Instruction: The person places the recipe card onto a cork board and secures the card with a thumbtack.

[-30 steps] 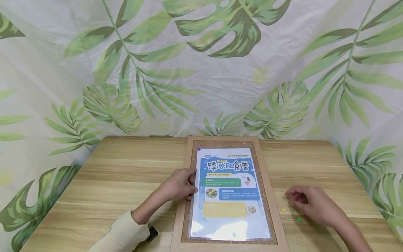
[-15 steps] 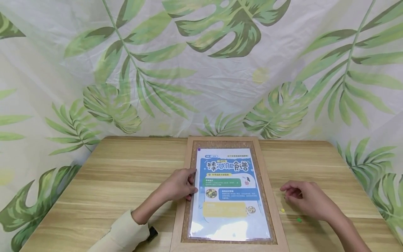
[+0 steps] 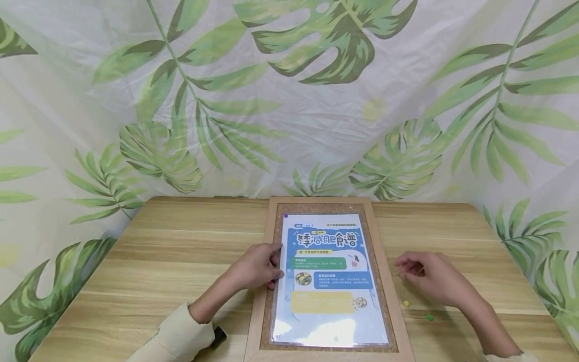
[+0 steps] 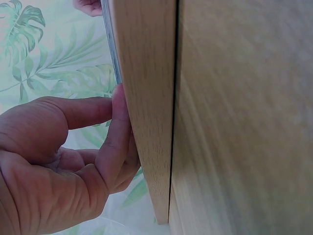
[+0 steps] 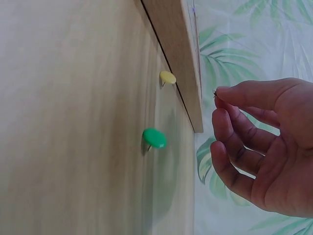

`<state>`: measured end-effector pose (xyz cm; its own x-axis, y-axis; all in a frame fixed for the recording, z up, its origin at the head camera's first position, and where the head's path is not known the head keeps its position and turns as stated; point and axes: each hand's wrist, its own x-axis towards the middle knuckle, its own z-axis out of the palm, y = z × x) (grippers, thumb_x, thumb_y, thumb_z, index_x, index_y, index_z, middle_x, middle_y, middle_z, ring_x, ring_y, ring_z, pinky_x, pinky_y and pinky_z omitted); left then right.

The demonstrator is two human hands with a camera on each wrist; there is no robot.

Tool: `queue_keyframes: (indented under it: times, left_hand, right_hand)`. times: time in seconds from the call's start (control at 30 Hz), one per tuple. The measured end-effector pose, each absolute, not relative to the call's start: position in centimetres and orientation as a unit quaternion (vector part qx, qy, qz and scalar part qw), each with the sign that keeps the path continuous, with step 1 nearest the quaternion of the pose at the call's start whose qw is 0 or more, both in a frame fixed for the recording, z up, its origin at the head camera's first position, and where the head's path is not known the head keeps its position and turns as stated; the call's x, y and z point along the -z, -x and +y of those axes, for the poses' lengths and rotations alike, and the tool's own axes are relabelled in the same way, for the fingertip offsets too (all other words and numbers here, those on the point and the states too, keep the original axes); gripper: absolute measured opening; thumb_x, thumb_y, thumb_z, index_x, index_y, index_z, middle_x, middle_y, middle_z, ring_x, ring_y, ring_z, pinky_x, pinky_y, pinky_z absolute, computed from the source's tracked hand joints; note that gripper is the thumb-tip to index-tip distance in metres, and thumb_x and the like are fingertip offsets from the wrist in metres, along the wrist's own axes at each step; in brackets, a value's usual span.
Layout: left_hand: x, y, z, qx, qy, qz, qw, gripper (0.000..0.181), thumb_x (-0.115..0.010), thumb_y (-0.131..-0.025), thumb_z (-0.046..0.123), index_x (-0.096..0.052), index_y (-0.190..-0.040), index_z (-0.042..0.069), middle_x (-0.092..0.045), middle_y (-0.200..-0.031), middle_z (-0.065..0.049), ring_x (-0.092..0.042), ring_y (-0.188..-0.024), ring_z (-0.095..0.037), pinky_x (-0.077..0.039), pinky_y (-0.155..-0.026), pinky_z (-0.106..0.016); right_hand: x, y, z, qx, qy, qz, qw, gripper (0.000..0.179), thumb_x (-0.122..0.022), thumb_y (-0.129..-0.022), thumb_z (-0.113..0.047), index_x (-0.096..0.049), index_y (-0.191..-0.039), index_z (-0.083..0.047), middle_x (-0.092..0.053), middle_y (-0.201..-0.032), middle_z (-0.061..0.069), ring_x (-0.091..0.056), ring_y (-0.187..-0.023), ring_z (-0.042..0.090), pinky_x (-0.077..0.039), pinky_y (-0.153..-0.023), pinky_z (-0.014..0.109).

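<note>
A laminated poster [image 3: 325, 322] lies on a cork board [image 3: 318, 207] with a wooden frame [image 3: 386, 271]. A purple thumbtack [image 3: 286, 215] sits at its upper left corner. My left hand [image 3: 260, 265] holds the poster's left edge, thumb and index fingertips against it, other fingers curled. Right of the frame, my right hand [image 3: 436, 279] hovers above the table; in the right wrist view its thumb and index finger pinch a thumbtack [image 5: 214, 92], of which only the metal point shows. Below that hand lie a yellow thumbtack [image 3: 406, 303] and a green thumbtack [image 3: 429, 317].
The board rests on a wood-grain table [image 3: 181, 241]. A small black object [image 3: 219, 336] lies beside the left sleeve [image 3: 181, 329]. Behind the table hangs a leaf-patterned cloth [image 3: 316, 125].
My right hand has moved left and away from me, closer to the frame's right side. My left hand and the poster stay where they were.
</note>
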<state>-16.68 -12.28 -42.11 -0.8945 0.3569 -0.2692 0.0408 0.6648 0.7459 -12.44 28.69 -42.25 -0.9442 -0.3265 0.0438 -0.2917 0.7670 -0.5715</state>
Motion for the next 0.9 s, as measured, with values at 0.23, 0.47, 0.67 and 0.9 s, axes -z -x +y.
queue_keyframes:
  times: [0.23, 0.47, 0.67, 0.9]
  left_hand:
    - [42.2, 16.7, -12.3, -0.399, -0.112, 0.888, 0.201, 0.072, -0.076, -0.093, -0.009, -0.044, -0.157, -0.01, -0.057, -0.092, -0.013, -0.065, -0.062, -0.018, -0.062, -0.053, -0.028]
    - [42.2, 16.7, -12.3, -0.396, -0.114, 0.889, 0.2, 0.071, -0.077, -0.092, -0.009, -0.046, -0.156, -0.01, -0.057, -0.092, -0.013, -0.065, -0.062, -0.018, -0.063, -0.053, -0.028]
    - [42.2, 16.8, -12.3, -0.394, -0.115, 0.89, 0.2, 0.069, -0.077, -0.093, -0.008, -0.047, -0.155, -0.01, -0.057, -0.092, -0.013, -0.065, -0.062, -0.018, -0.062, -0.052, -0.028]
    - [42.2, 16.8, -12.4, -0.394, -0.117, 0.889, 0.201, 0.069, -0.076, -0.093, -0.008, -0.047, -0.155, -0.01, -0.057, -0.093, -0.013, -0.065, -0.062, -0.017, -0.062, -0.052, -0.028]
  right_hand:
    - [41.9, 13.5, 27.9, 0.309, 0.17, 0.935, 0.029, 0.014, -0.076, -0.095, -0.004, -0.079, -0.108, -0.009, -0.072, -0.088, -0.007, -0.063, -0.081, -0.001, -0.06, -0.071, 0.021]
    - [41.5, 14.4, 27.0, 0.313, 0.168, 0.934, 0.028, 0.012, -0.075, -0.097, -0.005, -0.079, -0.107, -0.009, -0.071, -0.088, -0.006, -0.063, -0.081, 0.003, -0.06, -0.071, 0.021]
    - [41.3, 15.0, 26.4, 0.327, 0.173, 0.928, 0.029, 0.012, -0.076, -0.097, -0.005, -0.078, -0.108, -0.007, -0.072, -0.09, -0.005, -0.064, -0.082, 0.005, -0.06, -0.072, 0.022]
    - [41.1, 15.9, 25.8, 0.334, 0.168, 0.927, 0.033, 0.014, -0.075, -0.097, -0.006, -0.078, -0.111, -0.006, -0.072, -0.091, -0.002, -0.065, -0.084, 0.01, -0.06, -0.073, 0.023]
